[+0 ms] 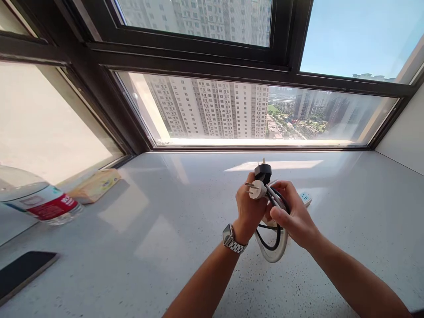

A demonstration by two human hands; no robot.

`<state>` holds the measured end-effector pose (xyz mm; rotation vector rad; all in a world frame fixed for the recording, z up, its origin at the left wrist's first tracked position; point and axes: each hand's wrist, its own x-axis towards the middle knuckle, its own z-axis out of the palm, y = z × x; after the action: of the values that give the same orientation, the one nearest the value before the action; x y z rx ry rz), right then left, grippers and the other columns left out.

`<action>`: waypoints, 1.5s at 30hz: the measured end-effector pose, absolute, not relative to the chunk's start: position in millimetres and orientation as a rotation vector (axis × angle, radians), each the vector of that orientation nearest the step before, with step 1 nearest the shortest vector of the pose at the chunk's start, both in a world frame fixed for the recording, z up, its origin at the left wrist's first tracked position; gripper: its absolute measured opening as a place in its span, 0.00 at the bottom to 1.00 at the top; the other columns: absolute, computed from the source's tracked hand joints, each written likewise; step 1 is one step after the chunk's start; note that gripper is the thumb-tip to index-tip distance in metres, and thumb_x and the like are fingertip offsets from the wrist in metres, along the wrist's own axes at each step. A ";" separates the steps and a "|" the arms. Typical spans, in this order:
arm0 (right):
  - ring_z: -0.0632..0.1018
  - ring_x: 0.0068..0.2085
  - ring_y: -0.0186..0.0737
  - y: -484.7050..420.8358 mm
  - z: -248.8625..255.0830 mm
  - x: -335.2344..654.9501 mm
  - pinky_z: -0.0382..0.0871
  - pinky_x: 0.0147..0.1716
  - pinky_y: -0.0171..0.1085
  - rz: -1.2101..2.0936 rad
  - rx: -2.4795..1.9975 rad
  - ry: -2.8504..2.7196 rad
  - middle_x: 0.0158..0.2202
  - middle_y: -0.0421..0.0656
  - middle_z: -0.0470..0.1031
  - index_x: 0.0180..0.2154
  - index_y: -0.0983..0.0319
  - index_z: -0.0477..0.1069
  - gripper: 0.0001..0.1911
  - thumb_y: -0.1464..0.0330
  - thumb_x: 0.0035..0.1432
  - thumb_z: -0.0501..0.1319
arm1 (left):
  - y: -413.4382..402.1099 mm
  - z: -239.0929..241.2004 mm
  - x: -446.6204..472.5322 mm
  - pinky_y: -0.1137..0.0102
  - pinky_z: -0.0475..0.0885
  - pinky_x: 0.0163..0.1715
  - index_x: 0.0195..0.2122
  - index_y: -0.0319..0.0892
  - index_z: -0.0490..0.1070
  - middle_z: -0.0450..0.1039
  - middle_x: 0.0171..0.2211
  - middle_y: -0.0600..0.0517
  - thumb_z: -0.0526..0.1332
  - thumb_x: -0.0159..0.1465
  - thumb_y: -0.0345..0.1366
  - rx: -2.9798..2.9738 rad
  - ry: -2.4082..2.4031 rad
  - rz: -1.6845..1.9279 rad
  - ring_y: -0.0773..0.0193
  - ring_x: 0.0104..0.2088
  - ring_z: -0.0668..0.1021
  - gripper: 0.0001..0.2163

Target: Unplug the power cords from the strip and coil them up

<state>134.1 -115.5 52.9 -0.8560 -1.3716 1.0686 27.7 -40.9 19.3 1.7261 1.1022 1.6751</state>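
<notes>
Cables (281,251), black and white, hang in loops between my hands above the pale counter (185,260); my left hand (249,205) is closed around them, just below the black plug (263,171) and the white plug (258,190), prongs bare; my right hand (294,214) pinches the loops between thumb and fingers; a white socket block (306,199) lies just beyond it; a bottle (53,203) is well apart, to my left.
</notes>
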 end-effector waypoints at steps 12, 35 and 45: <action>0.50 0.14 0.22 -81.1 41.4 160.0 0.46 0.13 0.26 1.640 -0.550 -1.286 0.15 0.27 0.49 0.37 0.63 0.67 0.15 0.59 0.53 0.65 | -26.9 54.7 -10.0 0.76 0.59 0.16 0.21 0.40 0.61 0.57 0.14 0.60 0.69 0.45 0.37 1.528 0.914 1.253 0.74 0.16 0.61 0.15; 0.62 0.19 0.28 -105.3 75.1 182.2 0.55 0.18 0.30 0.044 -0.590 -1.983 0.19 0.38 0.64 0.32 0.63 0.76 0.14 0.65 0.64 0.54 | -51.3 65.7 2.2 0.79 0.61 0.10 0.31 0.39 0.64 0.63 0.17 0.59 0.69 0.51 0.50 1.245 0.567 0.671 0.74 0.12 0.65 0.21; 0.65 0.20 0.35 -121.6 85.8 189.1 0.59 0.18 0.36 0.130 -0.690 -1.882 0.19 0.41 0.64 0.31 0.60 0.77 0.20 0.51 0.57 0.57 | -74.1 53.1 26.1 0.79 0.62 0.14 0.27 0.38 0.68 0.68 0.23 0.55 0.58 0.56 0.31 1.642 0.303 0.087 0.73 0.17 0.68 0.03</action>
<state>189.1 -121.6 85.8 -0.6900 -1.8824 0.1303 26.1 -74.1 53.1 1.6417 0.3033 0.0868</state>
